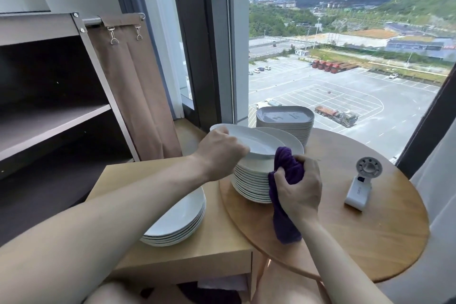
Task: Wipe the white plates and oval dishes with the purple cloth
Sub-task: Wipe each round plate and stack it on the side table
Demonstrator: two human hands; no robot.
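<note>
Head camera, looking down: the left hand (219, 149) grips the far-left rim of a round white ceramic plate (256, 142), held tilted just above a tall stack of white plates (251, 180) on the round wooden surface (357, 242). The right hand (299, 185) is clenched round a crumpled purple cloth (287, 165) – its bunched top at the held plate's near edge, its tail hanging in front of the stack. Behind stands a stack of pale oval dishes (283, 126). A shorter pile of white plates (177, 224) sits on the square light-wood surface (217, 242) at left – a small white handheld fan (361, 185) lies at right.
</note>
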